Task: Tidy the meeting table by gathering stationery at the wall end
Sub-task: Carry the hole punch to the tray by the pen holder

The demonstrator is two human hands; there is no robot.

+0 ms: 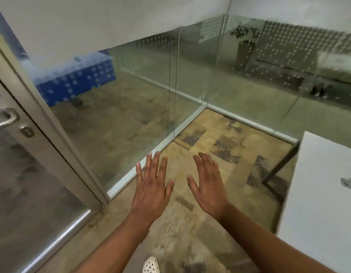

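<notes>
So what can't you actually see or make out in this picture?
Head view only:
- White table: the right edge of the picture cuts off most of it, so any stationery on it is out of sight.
- Small grey thing on the table: cut by the right edge and too blurred to identify.
- Beyond the glass wall: reflections and dot patterning blur it.
- Left hand and right hand: backs face the camera, palms hidden.
- White shoe: cut off by the bottom edge.

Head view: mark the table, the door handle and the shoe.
table (316, 194), head view, bare white top near its left edge
door handle (7, 117), head view, the bend of the metal lever
shoe (151, 265), head view, the perforated white toe
</notes>
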